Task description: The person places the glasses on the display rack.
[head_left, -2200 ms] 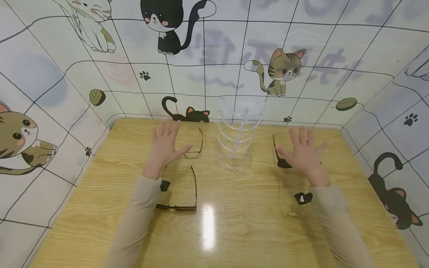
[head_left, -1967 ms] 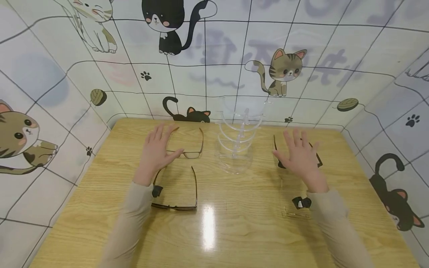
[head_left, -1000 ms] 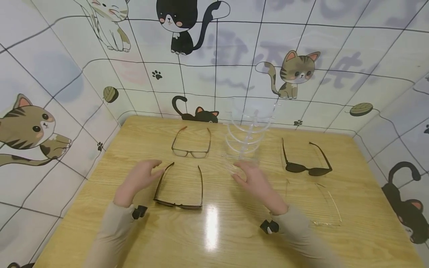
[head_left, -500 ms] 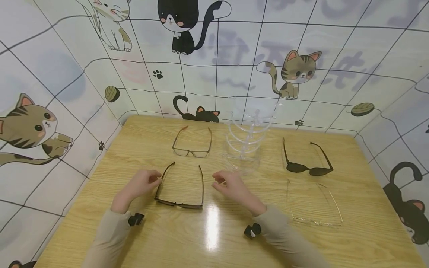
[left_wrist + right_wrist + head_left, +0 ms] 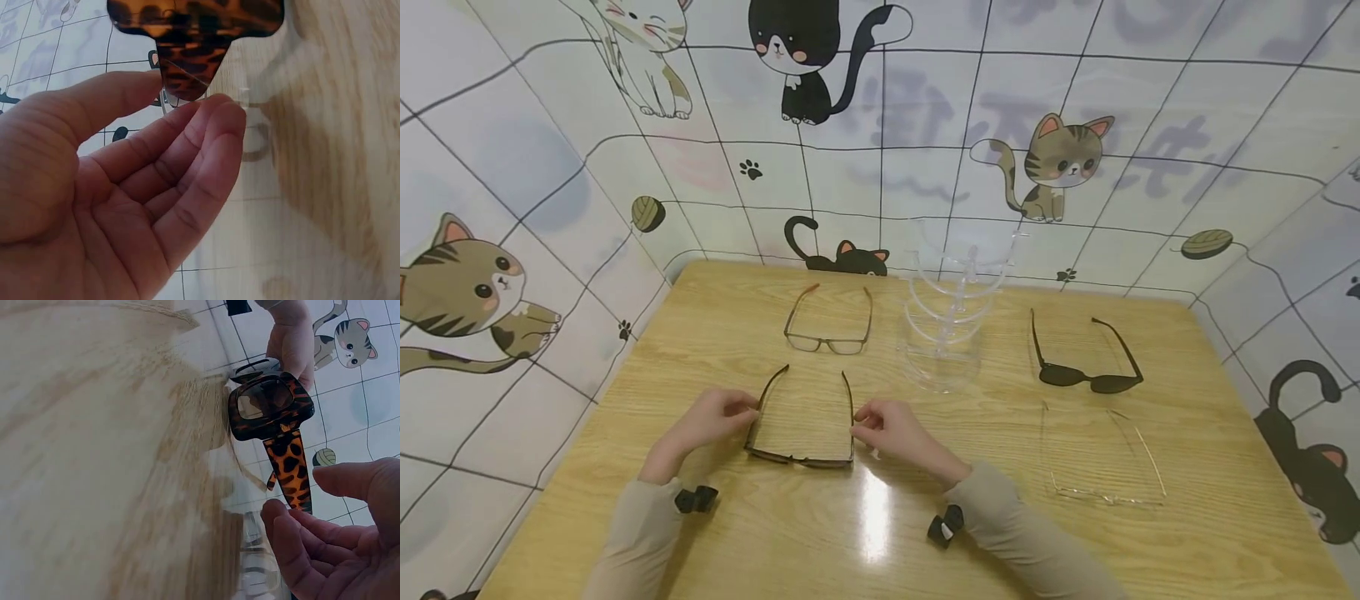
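Observation:
Tortoiseshell sunglasses (image 5: 801,460) lie with arms unfolded on the left half of the wooden table, front towards the person. My left hand (image 5: 711,419) is at their left arm; in the left wrist view, thumb and curled fingers (image 5: 215,150) meet the edges of the mottled brown arm (image 5: 194,62). At the other arm, my right hand (image 5: 895,433) has its fingertips right beside it. The right wrist view shows that orange-and-black arm (image 5: 290,465) between thumb and bent fingers, with a small gap at the thumb. One tinted lens (image 5: 265,400) shows there too.
Behind the sunglasses lie thin-framed glasses (image 5: 823,343). A clear tiered stand (image 5: 955,312) rises at the back centre. On the right are black sunglasses (image 5: 1090,382) and gold wire-framed glasses (image 5: 1108,498). Cat-patterned sheeting (image 5: 925,175) encloses the table's back and sides.
Both hands have drawn back from spread-out positions over the table. The right hand has swept left past the stand to the tortoiseshell sunglasses; the left has come to their other arm.

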`<state>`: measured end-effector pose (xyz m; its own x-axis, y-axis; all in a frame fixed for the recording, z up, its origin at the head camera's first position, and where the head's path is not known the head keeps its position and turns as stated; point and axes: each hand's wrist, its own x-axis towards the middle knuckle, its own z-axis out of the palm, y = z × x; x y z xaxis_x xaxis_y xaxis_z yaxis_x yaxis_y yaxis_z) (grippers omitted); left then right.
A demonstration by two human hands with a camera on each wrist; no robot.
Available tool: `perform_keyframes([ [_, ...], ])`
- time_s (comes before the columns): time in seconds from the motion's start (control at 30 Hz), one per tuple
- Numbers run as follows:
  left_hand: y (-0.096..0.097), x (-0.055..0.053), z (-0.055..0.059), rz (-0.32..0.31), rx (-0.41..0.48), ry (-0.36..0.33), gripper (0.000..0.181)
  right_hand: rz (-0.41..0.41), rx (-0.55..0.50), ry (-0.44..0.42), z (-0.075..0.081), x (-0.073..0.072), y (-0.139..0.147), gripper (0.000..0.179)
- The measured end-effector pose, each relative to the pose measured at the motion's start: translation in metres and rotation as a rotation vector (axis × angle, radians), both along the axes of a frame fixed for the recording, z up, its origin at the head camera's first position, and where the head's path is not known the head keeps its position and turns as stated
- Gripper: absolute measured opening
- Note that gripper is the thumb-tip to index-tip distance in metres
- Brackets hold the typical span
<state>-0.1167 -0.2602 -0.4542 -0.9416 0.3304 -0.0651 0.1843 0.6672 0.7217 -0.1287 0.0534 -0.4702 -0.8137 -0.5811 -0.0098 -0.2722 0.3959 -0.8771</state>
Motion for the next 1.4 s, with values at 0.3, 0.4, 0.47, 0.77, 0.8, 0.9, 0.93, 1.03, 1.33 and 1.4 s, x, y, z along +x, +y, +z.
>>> perform_keyframes([
  [0.3, 0.001, 0.001, -0.002, 0.043, 0.039, -0.107, 0.027, 0.029, 0.055, -0.097, 0.001, 0.002, -0.002, 0.022],
  [0.4, 0.001, 0.000, -0.004, 0.047, 0.057, -0.131, 0.029, 0.029, 0.025, -0.138, 0.001, 0.003, -0.002, 0.022],
  [0.47, 0.000, 0.000, -0.005, 0.051, 0.078, -0.152, 0.030, 0.028, -0.006, -0.181, 0.000, 0.003, -0.002, 0.022],
  [0.77, -0.003, 0.003, -0.007, 0.062, 0.222, -0.247, 0.032, -0.053, -0.146, -0.353, -0.005, 0.004, -0.004, 0.025],
  [0.8, -0.002, 0.003, -0.006, 0.065, 0.229, -0.254, 0.033, -0.065, -0.163, -0.363, -0.005, 0.004, -0.004, 0.026],
  [0.9, -0.001, 0.004, -0.004, 0.098, 0.243, -0.270, 0.035, -0.098, -0.198, -0.373, -0.003, 0.005, -0.004, 0.027],
  [0.93, 0.000, 0.004, -0.004, 0.107, 0.248, -0.272, 0.037, -0.107, -0.207, -0.374, -0.002, 0.005, -0.003, 0.028],
  [1.03, 0.001, 0.004, -0.002, 0.127, 0.275, -0.280, 0.042, -0.128, -0.224, -0.378, 0.000, 0.007, 0.000, 0.029],
  [1.33, 0.013, 0.000, 0.003, 0.134, 0.336, -0.281, 0.045, -0.158, -0.269, -0.402, 0.021, 0.014, 0.012, 0.029],
  [1.4, 0.016, -0.001, 0.003, 0.125, 0.342, -0.277, 0.045, -0.166, -0.275, -0.398, 0.030, 0.017, 0.016, 0.028],
])
